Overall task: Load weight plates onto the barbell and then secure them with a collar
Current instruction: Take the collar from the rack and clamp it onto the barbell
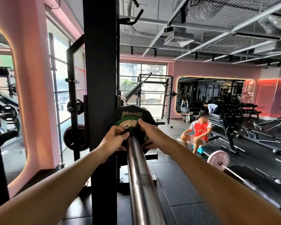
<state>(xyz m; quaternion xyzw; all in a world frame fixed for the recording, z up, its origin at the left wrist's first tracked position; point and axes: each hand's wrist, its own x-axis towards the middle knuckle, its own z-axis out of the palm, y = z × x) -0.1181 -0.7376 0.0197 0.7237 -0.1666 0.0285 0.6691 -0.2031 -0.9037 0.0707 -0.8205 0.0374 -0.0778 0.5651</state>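
Head view looks straight down the length of a chrome barbell sleeve (pixel 141 176) that runs from the near edge up to the middle of the scene. At its far end sit the weight plates: a big black plate (pixel 133 113) lettered HAMMER at the back, and a smaller green-rimmed plate (pixel 128 123) pressed flat against its near face. Just this side of the green plate a dark collar (pixel 137 133) wraps the sleeve. Both of the person's hands are on it. The left hand (pixel 114 137) comes in from the left with its fingers curled round the collar's left side. The right hand (pixel 150 134) reaches from the right, fingers laid over the top of the collar and thumb below, gripping it. How tight the collar sits I cannot tell.

A black rack upright (pixel 101 78) stands just left of the plates. To the right, well apart, a person in a red and white shirt (pixel 199 132) sits low near the floor, and a pink plate (pixel 218 159) on another bar rests on the dark floor (pixel 177 184) nearer to us.
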